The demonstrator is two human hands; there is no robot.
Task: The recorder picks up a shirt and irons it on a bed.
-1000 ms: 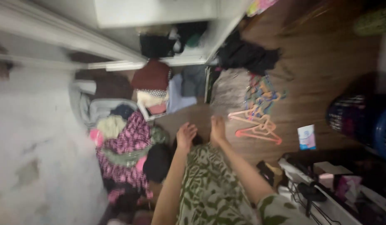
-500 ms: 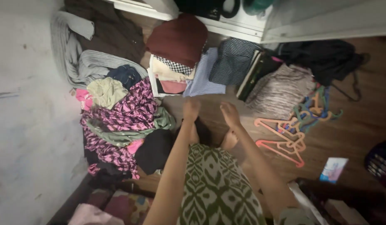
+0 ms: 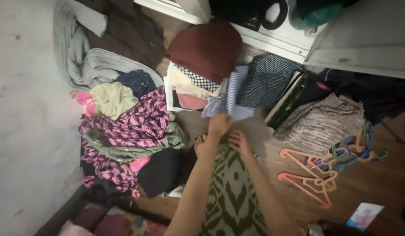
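We cannot tell what our left hand (image 3: 220, 123) grips, its fingers blurred; the black bag (image 3: 250, 13) and teal cloth (image 3: 314, 15) are cut off above.

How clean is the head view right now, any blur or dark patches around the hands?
Head view: dim, soft indoor light; overall slightly smeared, so the left hand and right hand have fuzzy edges; the black garment and the wardrobe's dark contents lose detail in shadow; the pale wall looks washed out; the orange hangers stay readable.
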